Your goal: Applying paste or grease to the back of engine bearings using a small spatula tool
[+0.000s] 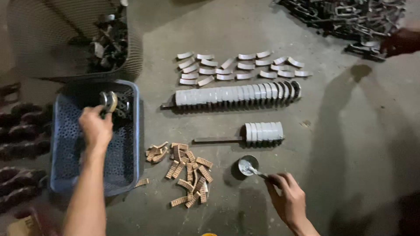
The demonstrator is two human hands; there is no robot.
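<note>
Left hand [95, 129]: closed around a round metal part [108, 101], held over the far end of the blue basket [59, 144]; the part stands on edge just past the fingertips.
Right hand [288, 197]: pinched narrow on the handle of a small tool [260, 174] whose far end rests in the little metal cup [248, 165] on the floor [350, 131].
Tool axis: runs from the right hand up and to the left into the cup, so the cup lies just ahead of that hand and well apart from the left one.
Round part to cup: the cup sits to the right of the basket and nearer the person, past the tan pieces; the right hand is far the nearer of the two.
Basket: perforated plastic, with a few dark metal parts [122, 109] at its far end, beside the held part.
Tan pieces [186, 172]: small ribbed blocks heaped loosely on the floor between the basket and the cup.
Short stack [264, 132]: pale curved pieces threaded on a bar lying left to right, just beyond the cup.
Long stack [238, 94]: a longer row of the same pieces, farther off, also lying left to right.
Loose curved pieces [243, 65]: laid out in rows beyond the long stack.
Far right: another person's hand [400, 41] at a pile of dark metal parts [345, 15].
</note>
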